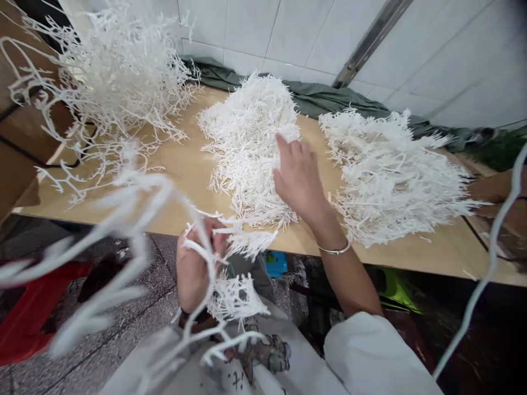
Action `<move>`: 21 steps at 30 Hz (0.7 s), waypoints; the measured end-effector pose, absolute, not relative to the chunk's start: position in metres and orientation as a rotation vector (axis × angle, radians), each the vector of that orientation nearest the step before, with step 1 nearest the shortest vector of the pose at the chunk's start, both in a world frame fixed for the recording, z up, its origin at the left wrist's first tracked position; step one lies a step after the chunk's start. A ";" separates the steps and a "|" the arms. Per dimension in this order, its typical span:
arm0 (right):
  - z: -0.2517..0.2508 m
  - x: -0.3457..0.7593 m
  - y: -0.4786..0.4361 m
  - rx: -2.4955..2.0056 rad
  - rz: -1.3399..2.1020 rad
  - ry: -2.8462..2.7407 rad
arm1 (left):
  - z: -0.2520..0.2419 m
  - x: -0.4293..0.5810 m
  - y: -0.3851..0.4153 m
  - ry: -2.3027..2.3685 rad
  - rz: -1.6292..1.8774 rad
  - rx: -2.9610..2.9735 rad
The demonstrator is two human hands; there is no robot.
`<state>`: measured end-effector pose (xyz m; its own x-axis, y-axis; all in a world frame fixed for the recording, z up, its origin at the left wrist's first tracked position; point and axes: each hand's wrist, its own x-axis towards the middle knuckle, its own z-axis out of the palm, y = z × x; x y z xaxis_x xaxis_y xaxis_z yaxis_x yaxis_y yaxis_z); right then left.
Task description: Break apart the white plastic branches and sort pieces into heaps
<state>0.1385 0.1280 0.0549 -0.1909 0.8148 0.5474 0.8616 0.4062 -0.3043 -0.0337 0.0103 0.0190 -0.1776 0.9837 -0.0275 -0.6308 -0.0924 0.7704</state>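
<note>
My left hand [194, 269] is closed around a white plastic branch [135, 219] with small spiky sprigs attached, held below the front edge of the wooden table [181, 164]. My right hand [297, 178] reaches forward with fingers spread, resting on the middle pile of white spiky sprigs [247, 137]. It wears a thin bracelet at the wrist. Whether the fingers have taken hold of any sprig is hidden by the pile.
A second pile of sprigs [391, 170] lies to the right, and a heap of larger bare white branches [111, 71] at the left back. Green cloth [329, 99] lines the tiled wall. Another person's hand [494, 189] shows at the right edge. A red stool [28, 312] stands at the lower left.
</note>
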 end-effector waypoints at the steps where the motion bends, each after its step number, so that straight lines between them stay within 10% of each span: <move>1: 0.054 0.133 0.124 -1.401 -0.099 -2.053 | 0.016 -0.031 0.012 0.770 1.604 0.640; 10: 0.052 0.118 0.034 -0.941 0.793 -1.881 | 0.007 -0.020 0.019 0.574 1.600 0.606; 17: 0.035 0.095 0.030 -0.976 0.510 -1.622 | 0.008 -0.011 0.016 0.578 1.590 0.665; 21: 0.049 0.100 0.038 -0.924 1.014 -1.654 | 0.012 -0.013 0.017 0.424 1.443 0.682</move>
<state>0.1000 0.0379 0.0489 -0.2605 0.9069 0.3312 0.1166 0.3701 -0.9216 -0.0132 0.0169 0.0124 0.1039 0.9855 0.1338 -0.7565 -0.0091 0.6540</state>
